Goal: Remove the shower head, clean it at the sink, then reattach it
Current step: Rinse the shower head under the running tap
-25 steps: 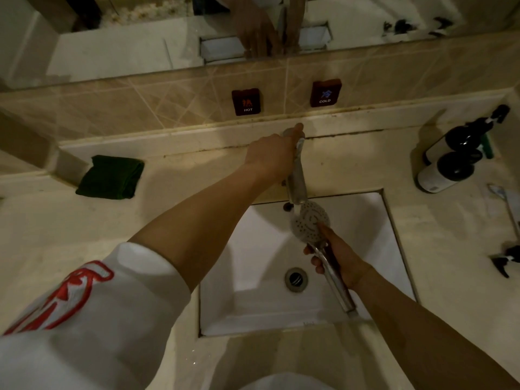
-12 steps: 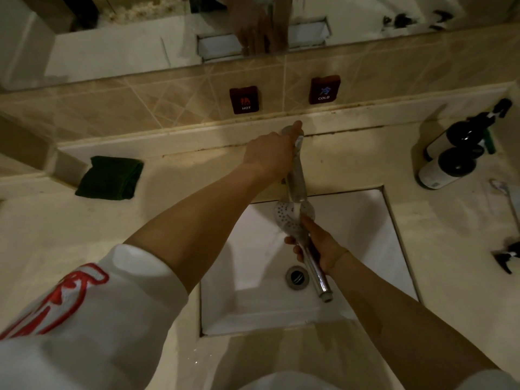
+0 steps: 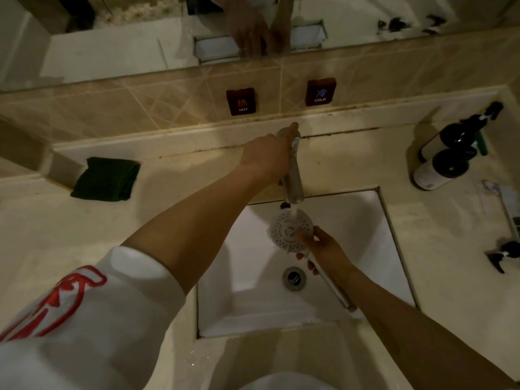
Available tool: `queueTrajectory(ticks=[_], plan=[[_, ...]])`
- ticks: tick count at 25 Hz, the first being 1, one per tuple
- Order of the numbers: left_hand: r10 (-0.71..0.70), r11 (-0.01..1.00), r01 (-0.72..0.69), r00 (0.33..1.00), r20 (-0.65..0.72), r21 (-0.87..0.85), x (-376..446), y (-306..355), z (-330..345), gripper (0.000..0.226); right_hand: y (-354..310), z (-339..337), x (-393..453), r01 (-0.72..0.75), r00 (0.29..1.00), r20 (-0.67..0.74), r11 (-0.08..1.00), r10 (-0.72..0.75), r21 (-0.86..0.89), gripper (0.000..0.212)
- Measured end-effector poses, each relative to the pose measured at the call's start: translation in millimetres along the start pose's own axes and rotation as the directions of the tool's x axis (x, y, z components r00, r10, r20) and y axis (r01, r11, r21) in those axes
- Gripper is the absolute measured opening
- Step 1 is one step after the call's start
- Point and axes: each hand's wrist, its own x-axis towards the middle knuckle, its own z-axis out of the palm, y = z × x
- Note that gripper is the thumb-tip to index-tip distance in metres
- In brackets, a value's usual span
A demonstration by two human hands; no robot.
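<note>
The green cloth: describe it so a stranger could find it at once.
Start at the white sink set in the beige counter. Look to its far left, against the raised back ledge. There lies the green cloth, folded, the only dark soft thing on that side; the bottles stand opposite.

White sink (image 3: 365, 249), beige counter (image 3: 84, 235), dark green cloth (image 3: 105, 180), white sleeve (image 3: 98, 333) with red lettering, silver tap (image 3: 294, 181).

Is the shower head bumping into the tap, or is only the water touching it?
Apart. The head view shows a gap between the tap spout and the shower head; only the water stream crosses it.
</note>
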Motion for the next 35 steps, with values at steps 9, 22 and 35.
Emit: queueTrajectory(ticks=[9,22,35], plan=[[-0.006,1.0,0.006,1.0,-0.024,0.01,-2.6,1.8,4.9,0.071,6.7,-18.1,-1.2,-0.038,0.999,0.034,0.927,0.027,0.372,0.048],[-0.001,0.989,-0.017,0.993,-0.122,-0.147,-14.3,-7.1,34.2,0.063,-4.4,-10.0,-8.4,0.005,1.0,0.01,0.949,-0.009,0.317,0.055],[-0.118,0.143,0.563,0.827,0.55,-0.814,-145.3,27.8,101.6,0.062,6.7,-12.4,-48.9,0.27,0.956,-0.106,0.962,-0.274,-0.049,0.071]])
